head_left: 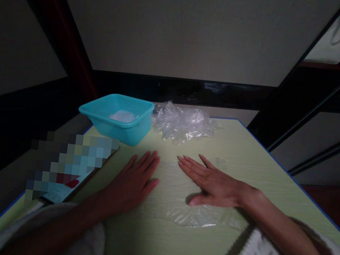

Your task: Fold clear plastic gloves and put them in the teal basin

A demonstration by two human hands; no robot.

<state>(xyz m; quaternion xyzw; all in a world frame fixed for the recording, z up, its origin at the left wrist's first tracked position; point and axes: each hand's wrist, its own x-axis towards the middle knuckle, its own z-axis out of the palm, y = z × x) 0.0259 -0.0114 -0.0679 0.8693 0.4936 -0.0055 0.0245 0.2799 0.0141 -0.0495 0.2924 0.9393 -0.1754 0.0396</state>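
A thin clear plastic bag lies spread out on the pale green table, its outline faint against the surface. My right hand rests palm down on the bag, fingers stretched toward the upper left and thumb apart. To the left, my left hand lies flat with spread fingers by the bag's left side; whether it touches the bag is hard to tell. Neither hand grips anything. Beyond them sits a crumpled pile of clear plastic bags.
A turquoise plastic basin with something whitish inside stands at the table's back left. Nearer on the left lies a flat, partly pixelated object. Blue edging runs round the table, with a wall panel behind.
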